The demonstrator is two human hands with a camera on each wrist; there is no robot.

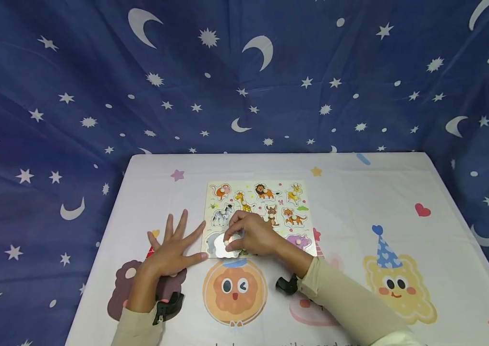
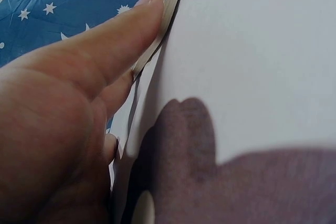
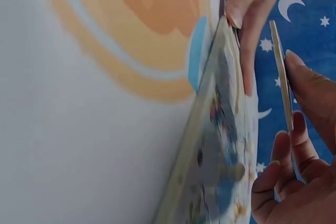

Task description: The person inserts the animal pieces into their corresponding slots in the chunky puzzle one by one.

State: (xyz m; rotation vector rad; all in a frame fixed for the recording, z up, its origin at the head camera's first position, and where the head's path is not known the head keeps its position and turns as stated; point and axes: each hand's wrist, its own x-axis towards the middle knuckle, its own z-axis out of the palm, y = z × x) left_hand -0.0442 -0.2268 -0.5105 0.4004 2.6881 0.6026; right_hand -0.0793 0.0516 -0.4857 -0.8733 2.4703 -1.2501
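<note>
A wooden knob puzzle board [image 1: 249, 184] with animal pictures lies flat on the table. My right hand [image 1: 255, 233] pinches a puzzle piece [image 1: 223, 251] by its knob over the board's front left part. Glare washes out the picture on this piece. In the right wrist view the held piece [image 3: 283, 77] shows edge-on, raised above the board. My left hand [image 1: 171, 252] rests at the board's left side, fingers spread; in the left wrist view its thumb [image 2: 131, 24] touches the board's edge [image 2: 170, 9].
A zebra piece [image 1: 222, 216], a lion piece [image 1: 265, 191], a tiger piece [image 1: 294, 217] and a purple hippo piece [image 1: 299, 240] sit in the board. The white tablecloth [image 1: 357, 202] bears cartoon prints. A dark blue curtain [image 1: 287, 110] with moons and stars hangs behind.
</note>
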